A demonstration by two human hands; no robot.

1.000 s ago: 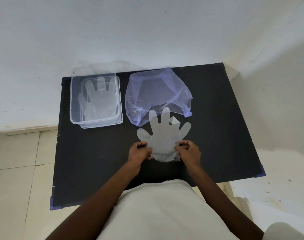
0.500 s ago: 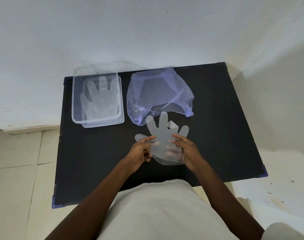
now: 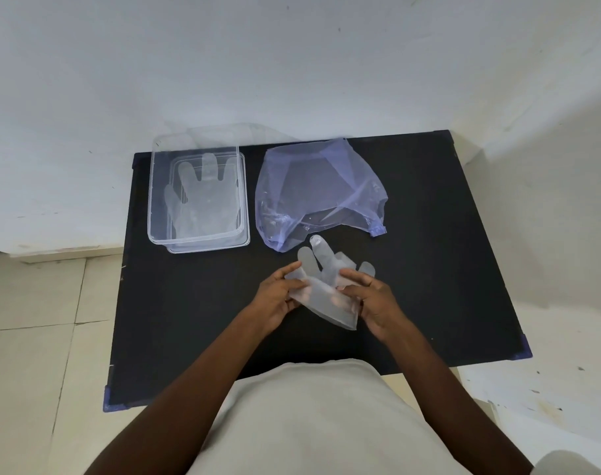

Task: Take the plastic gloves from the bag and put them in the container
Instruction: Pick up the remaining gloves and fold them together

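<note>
A translucent plastic glove (image 3: pixel 323 269) is held above the middle of the black table (image 3: pixel 189 320), its fingers pointing away from me and its cuff hanging toward me. My left hand (image 3: pixel 278 296) pinches its left edge and my right hand (image 3: pixel 371 299) grips its right side. The clear rectangular container (image 3: pixel 155 200) stands at the far left of the table with another plastic glove (image 3: pixel 203 197) lying flat inside. A crumpled bluish clear bag (image 3: pixel 319 193) lies at the far middle, just beyond the held glove.
The table stands in a corner against white walls (image 3: pixel 292 63). Tiled floor (image 3: pixel 35 320) lies to the left. Blue caps (image 3: pixel 523 353) mark the table's near corners. The right half of the tabletop shows only black surface.
The glove has come up off the table and tilted, cuff swinging right and toward me. Both hands shifted from its cuff corners to its sides; my view moved slightly closer.
</note>
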